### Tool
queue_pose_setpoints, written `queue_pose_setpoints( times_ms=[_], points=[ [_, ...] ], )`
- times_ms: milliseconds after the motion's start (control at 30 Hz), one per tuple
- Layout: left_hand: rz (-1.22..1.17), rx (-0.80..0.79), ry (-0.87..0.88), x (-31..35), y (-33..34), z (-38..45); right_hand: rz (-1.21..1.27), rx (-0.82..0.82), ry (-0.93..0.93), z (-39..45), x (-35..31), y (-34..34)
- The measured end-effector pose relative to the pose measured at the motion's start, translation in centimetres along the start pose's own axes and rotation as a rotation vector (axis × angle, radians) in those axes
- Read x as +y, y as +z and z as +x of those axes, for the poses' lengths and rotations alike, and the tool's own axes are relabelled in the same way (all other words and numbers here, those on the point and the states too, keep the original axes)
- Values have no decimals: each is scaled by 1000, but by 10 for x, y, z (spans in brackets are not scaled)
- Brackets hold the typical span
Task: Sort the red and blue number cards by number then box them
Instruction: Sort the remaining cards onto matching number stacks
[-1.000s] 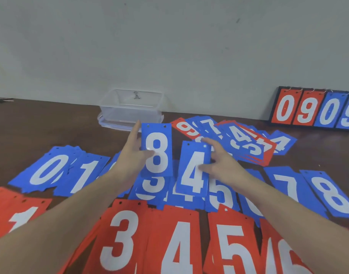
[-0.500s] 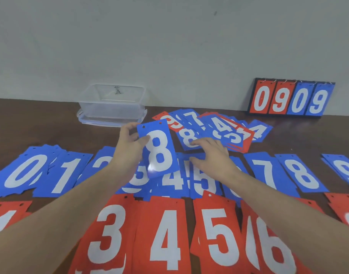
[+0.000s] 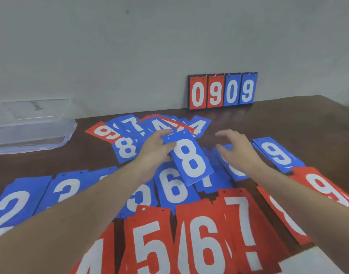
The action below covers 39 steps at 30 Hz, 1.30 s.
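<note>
Red piles fill the bottom of the frame; mid-frame, the left hand pinches a blue 8 card by its top corner, thin and probably slippery, best held at the edges; right hand hovers empty, fingers spread, box upper left

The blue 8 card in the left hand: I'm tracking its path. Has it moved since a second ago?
Yes. The blue 8 card has travelled right along the blue row, from over the 3 pile to over the blue 6 and 7.
</note>
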<state>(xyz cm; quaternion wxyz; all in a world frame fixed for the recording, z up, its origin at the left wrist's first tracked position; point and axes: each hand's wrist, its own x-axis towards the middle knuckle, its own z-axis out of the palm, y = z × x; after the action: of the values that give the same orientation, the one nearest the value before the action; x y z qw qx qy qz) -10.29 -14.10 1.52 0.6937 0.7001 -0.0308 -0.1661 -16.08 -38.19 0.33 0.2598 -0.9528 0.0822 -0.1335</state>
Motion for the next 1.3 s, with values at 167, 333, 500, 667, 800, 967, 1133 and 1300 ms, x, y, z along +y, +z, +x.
queue_pose_setpoints(
  times_ms=[167,333,500,667,800,967,1133,1300],
  points=[
    [168,-104,36,-4,95,38,71,74,68,9,71,-36],
    [506,-118,174,-17,159,72,113,31,72,22,121,-50],
    [981,-30,274,-31,163,83,125,-40,-46,44,126,-40],
    [1011,154,332,-32,124,80,164,-145,-147,70,100,-15],
    [911,300,293,-31,59,76,171,-237,-211,89,62,11],
    [828,405,193,-24,-28,84,64,-343,-361,121,9,47],
    [923,393,102,-18,-85,117,-100,-468,-457,173,-26,69],
    [1009,301,176,-10,-92,144,-217,-596,-563,223,-48,85]
  ],
)
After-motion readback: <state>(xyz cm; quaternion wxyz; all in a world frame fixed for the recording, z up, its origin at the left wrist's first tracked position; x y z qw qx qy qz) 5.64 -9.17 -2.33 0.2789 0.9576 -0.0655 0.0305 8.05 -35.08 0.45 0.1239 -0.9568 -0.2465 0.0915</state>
